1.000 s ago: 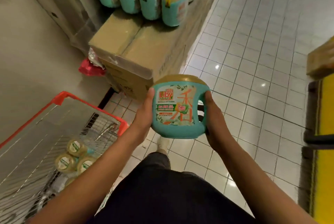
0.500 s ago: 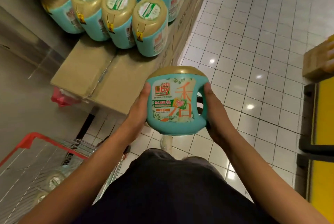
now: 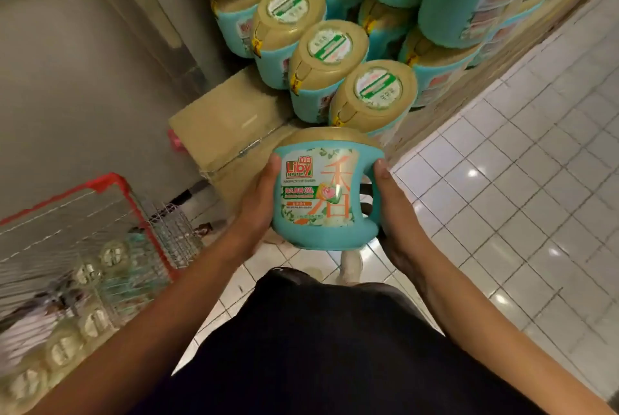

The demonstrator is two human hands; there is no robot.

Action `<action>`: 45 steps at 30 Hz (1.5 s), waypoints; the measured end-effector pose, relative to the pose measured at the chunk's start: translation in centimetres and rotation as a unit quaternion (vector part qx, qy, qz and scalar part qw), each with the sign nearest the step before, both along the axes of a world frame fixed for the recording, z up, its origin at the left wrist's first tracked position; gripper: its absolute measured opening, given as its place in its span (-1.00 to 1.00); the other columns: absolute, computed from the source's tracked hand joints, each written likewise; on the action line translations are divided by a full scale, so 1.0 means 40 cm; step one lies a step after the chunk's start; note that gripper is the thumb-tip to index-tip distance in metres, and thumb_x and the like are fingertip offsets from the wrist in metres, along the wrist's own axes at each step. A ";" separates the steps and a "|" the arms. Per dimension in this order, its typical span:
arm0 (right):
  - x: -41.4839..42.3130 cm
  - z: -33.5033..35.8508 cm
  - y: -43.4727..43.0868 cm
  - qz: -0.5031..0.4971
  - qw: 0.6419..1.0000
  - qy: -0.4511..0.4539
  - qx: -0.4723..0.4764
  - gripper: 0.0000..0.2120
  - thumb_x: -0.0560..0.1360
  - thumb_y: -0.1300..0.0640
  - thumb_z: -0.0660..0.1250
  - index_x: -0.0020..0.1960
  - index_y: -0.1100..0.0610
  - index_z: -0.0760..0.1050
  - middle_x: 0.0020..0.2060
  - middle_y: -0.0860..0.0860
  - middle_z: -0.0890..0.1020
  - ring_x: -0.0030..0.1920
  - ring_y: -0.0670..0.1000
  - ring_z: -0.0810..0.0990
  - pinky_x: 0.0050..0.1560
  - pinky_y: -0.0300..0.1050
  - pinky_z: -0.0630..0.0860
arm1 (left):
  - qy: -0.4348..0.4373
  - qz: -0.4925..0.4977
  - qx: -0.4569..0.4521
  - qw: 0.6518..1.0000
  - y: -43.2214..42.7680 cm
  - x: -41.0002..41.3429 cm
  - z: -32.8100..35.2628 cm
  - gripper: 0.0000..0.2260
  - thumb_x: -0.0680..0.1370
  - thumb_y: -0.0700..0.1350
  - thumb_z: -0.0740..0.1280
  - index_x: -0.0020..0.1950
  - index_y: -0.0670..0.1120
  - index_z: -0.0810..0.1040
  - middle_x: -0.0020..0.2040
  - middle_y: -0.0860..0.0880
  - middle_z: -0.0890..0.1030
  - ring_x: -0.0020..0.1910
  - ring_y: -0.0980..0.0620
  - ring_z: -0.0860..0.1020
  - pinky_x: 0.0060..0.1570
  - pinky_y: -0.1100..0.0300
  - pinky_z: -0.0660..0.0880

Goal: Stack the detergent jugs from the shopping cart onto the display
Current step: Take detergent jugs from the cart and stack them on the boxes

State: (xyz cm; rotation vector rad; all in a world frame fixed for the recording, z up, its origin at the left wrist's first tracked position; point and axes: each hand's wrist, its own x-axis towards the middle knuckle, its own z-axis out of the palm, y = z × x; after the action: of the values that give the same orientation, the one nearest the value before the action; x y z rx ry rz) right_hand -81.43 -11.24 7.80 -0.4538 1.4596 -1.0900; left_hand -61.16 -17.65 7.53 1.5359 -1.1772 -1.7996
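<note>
I hold a teal detergent jug (image 3: 323, 193) with a gold cap and a Liby label upright in front of me. My left hand (image 3: 259, 195) grips its left side and my right hand (image 3: 393, 213) grips the handle side on the right. Just beyond it stands the display (image 3: 338, 56), a stack of the same jugs in several tiers on cardboard boxes (image 3: 224, 123). The nearest stacked jug (image 3: 375, 96) sits right behind the held one. The shopping cart (image 3: 100, 247) with a red rim is at my lower left, with several jugs inside.
A grey wall (image 3: 67, 79) runs along the left behind the cart. White floor tiles (image 3: 519, 197) spread out to the right of the display. A small red item (image 3: 174, 141) lies beside the boxes at the wall.
I have stepped closer to the display with the jug raised toward it. The stack now fills the top of the view and the cart has slid to my lower left.
</note>
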 end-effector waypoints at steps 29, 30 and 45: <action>0.023 0.238 -0.721 0.103 0.974 0.084 -0.184 -0.15 0.46 -0.50 0.12 0.61 -0.07 0.30 0.46 -0.02 0.54 0.45 0.02 0.52 0.52 0.22 0.42 | 0.109 0.229 -0.285 0.924 -0.478 -0.056 0.211 -0.37 0.53 0.16 0.38 0.48 -0.17 0.39 0.18 0.01 0.72 0.14 0.06 0.72 0.02 0.19 0.66; 0.023 0.247 -0.735 0.096 0.969 0.099 -0.203 -0.10 0.42 -0.54 0.12 0.64 -0.09 0.25 0.52 -0.02 0.46 0.51 0.02 0.45 0.55 0.22 0.38 | 0.107 0.232 -0.295 0.921 -0.498 -0.066 0.214 -0.34 0.51 0.19 0.38 0.49 -0.14 0.38 0.19 0.03 0.71 0.14 0.09 0.72 0.02 0.22 0.65; -0.034 0.197 -0.780 0.078 0.938 0.164 -0.295 -0.18 0.60 -0.36 0.30 0.72 -0.10 0.08 0.65 -0.12 0.29 0.63 -0.10 0.27 0.64 0.10 0.27 | 0.091 0.144 -0.339 0.925 -0.598 -0.106 0.169 -0.04 0.45 0.39 0.47 0.70 0.13 0.08 0.62 0.04 0.34 0.56 0.06 0.41 0.43 0.03 0.51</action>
State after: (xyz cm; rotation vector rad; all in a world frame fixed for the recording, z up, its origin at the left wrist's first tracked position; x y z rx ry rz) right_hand -82.78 -42.42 15.66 -1.2063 1.3265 -1.3630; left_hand -65.39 -41.58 14.27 1.0388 -1.2289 -1.1339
